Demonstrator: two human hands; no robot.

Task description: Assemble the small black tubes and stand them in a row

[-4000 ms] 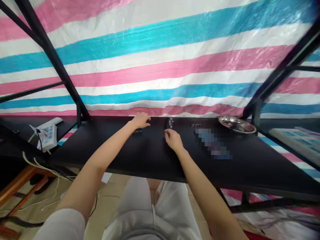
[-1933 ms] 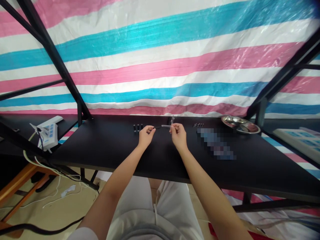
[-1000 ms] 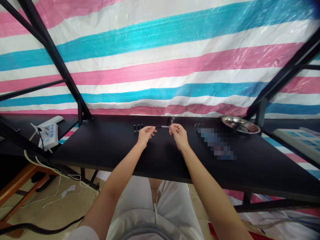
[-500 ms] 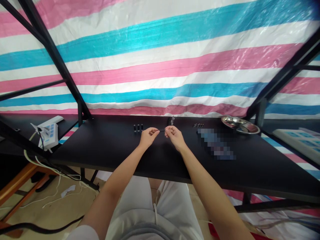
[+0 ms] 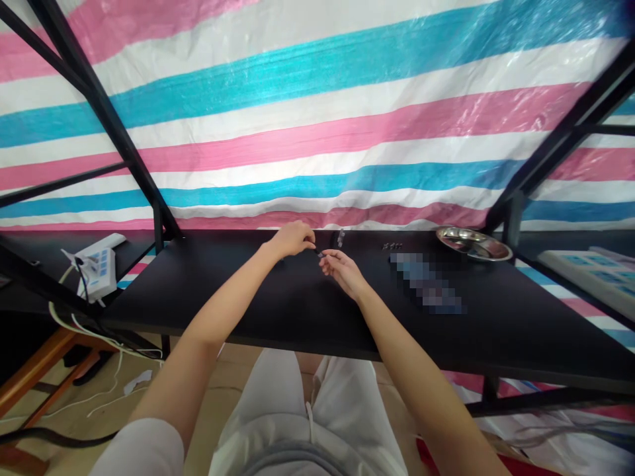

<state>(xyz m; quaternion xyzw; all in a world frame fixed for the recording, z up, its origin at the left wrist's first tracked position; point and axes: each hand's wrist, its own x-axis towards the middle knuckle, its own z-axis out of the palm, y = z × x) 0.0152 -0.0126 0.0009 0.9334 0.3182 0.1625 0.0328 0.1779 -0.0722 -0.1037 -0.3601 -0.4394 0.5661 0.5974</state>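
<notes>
My left hand (image 5: 292,239) reaches to the far part of the black table (image 5: 278,304). Its fingers are curled down over the spot where small black caps stood, and what they grip is hidden. My right hand (image 5: 338,268) is just behind and to the right of it, pinched on a small thin piece with a dark tip (image 5: 319,253) that points toward the left fingertips. A few small clear pieces (image 5: 340,237) stand just beyond the right hand.
A row of small dark parts (image 5: 390,246) lies right of the hands, with a blurred patch (image 5: 424,284) beside it. A metal dish (image 5: 471,243) sits at the far right by a black frame post. A white power strip (image 5: 96,261) lies at left.
My hands were together on the thin piece in front of me. The left hand has since stretched forward to the caps at the back, and the right hand has dropped slightly, keeping the piece.
</notes>
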